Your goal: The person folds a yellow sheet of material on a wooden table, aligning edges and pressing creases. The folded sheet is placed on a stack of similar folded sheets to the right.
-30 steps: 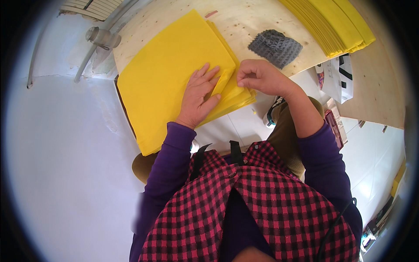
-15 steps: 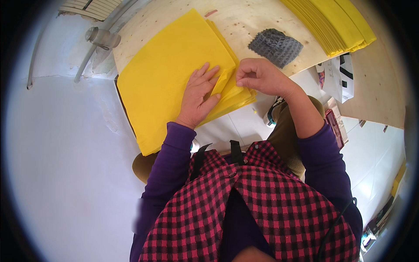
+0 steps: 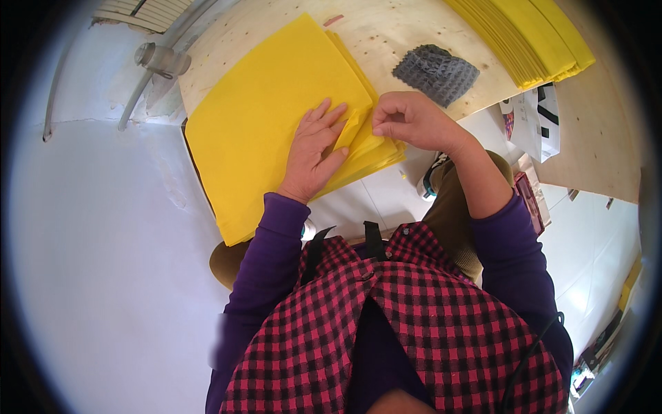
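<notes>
A stack of yellow cloth-like sheets (image 3: 276, 103) lies on the wooden table. My left hand (image 3: 316, 152) rests flat on the top sheet near its right edge, fingers spread. Beside it, part of that edge (image 3: 354, 130) is turned up. My right hand (image 3: 414, 123) is curled over the stack's right corner, thumb and forefinger together in a pinch. Whatever lies between those fingertips, if anything, is too small or hidden to make out. Lower layers of the stack (image 3: 376, 160) fan out below the right hand.
A crumpled grey waffle-textured cloth (image 3: 436, 72) lies on the wooden table (image 3: 376, 45) beyond my right hand. More folded yellow sheets (image 3: 527, 38) are piled at the far right. Below them stands a white bag (image 3: 534, 124). A pipe fitting (image 3: 162, 60) juts from the left wall.
</notes>
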A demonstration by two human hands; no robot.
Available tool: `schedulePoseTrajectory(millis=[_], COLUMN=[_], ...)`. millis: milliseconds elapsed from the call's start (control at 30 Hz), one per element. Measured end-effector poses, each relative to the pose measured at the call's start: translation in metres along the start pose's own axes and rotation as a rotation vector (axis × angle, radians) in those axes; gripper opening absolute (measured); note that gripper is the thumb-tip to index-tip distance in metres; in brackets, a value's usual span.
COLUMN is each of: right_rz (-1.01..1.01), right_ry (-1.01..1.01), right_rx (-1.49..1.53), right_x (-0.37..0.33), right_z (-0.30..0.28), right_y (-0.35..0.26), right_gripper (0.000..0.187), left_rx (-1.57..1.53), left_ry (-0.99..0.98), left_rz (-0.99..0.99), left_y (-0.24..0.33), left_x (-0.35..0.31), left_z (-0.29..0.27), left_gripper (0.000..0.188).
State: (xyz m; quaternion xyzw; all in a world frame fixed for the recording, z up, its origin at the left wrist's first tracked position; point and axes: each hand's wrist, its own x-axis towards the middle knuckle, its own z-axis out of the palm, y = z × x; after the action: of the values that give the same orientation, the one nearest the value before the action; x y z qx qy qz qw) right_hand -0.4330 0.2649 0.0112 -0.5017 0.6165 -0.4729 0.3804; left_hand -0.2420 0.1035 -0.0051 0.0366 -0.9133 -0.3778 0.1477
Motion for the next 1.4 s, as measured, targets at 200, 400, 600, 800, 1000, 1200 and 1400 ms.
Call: schedulePoseTrajectory(millis=[200,400,600,800,1000,1200,1400], right_rz=[0.006,0.036,0.041,0.025,-0.001,-0.009,-0.018], right_ry=[0.017,0.019,0.023,0.022,0.029,0.027,0.032], right_rx=[-0.013,0.009,0.051,0.053,0.032,0.042,0.041], right_x=[0.002,0.005,0.005,0.004,0.004,0.005,0.005], right_z=[0.0,0.002,0.003,0.002,0.002,0.002,0.002], right_y=[0.0,0.0,0.0,-0.004,-0.006,-0.004,0.0], right_gripper=[0.011,0.01,0.009,0.009,0.01,0.011,0.011], left_rx=[0.006,0.026,0.101,0.126,0.183,0.182,0.186], left_ry=[0.003,-0.024,-0.054,-0.014,-0.05,-0.047,-0.026], left_rz=[-0.004,0.007,0.027,0.033,0.043,0.04,0.025], left_y=[0.001,0.006,0.009,0.012,0.016,0.017,0.015], left_x=[0.001,0.002,0.002,0.003,0.004,0.004,0.004], left_z=[0.0,-0.003,-0.005,-0.002,-0.003,-0.002,0.0], left_gripper=[0.046,0.051,0.059,0.06,0.063,0.061,0.06])
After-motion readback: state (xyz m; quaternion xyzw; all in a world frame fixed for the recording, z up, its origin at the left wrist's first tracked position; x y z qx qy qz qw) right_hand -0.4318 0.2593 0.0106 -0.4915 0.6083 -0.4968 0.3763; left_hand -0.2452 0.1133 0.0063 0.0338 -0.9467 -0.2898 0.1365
